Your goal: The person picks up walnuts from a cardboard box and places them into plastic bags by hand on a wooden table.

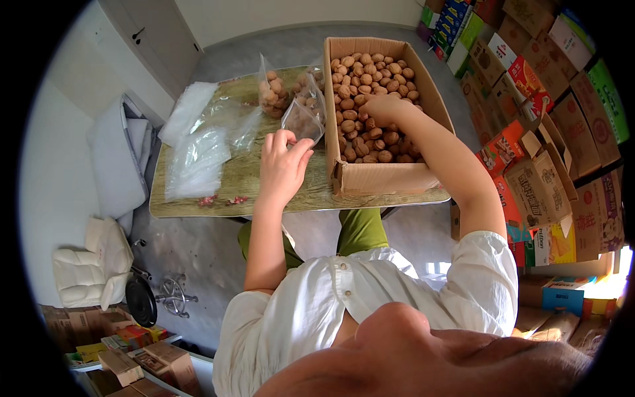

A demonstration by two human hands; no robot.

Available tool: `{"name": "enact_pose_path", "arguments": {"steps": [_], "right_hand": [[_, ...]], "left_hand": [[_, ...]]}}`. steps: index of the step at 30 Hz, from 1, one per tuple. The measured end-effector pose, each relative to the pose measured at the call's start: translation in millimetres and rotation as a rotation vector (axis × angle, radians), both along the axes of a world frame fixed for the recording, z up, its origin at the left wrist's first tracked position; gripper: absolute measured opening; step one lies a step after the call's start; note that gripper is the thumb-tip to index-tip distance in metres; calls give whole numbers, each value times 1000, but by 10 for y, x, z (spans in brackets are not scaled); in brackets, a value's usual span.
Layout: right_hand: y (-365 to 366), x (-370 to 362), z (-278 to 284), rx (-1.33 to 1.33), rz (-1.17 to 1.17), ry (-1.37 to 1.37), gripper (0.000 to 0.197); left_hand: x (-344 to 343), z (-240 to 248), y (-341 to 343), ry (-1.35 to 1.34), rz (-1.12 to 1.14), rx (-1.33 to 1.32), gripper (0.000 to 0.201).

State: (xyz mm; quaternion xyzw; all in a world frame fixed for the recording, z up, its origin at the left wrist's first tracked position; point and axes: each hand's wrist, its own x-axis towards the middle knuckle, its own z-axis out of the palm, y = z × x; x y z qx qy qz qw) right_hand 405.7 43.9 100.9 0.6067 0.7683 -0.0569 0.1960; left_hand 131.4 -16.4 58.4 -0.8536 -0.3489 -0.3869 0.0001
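My left hand pinches the rim of a clear plastic bag, whose mouth faces me beside the carton. Inside a large open cardboard box lie many brown walnuts. Among them is my right hand, its fingers curled down over some walnuts and partly hidden. Left of the pinched bag stands another clear bag with walnuts in it. Behind the pinched bag, more bagged walnuts show in part.
Flat clear plastic bags and a whitish stack of bags lie on the left of the patterned table. Cardboard cartons are piled along the right. A white padded chair lies on the floor at left, near a folded grey pad.
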Motion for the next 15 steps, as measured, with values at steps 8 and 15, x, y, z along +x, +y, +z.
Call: {"name": "enact_pose_path", "arguments": {"steps": [8, 15], "right_hand": [[133, 44, -218, -101, -20, 49, 46], [201, 180, -363, -107, 11, 80, 52]], "left_hand": [[-15, 1, 7, 1, -7, 13, 17], [11, 28, -19, 5, -19, -4, 17]]}}
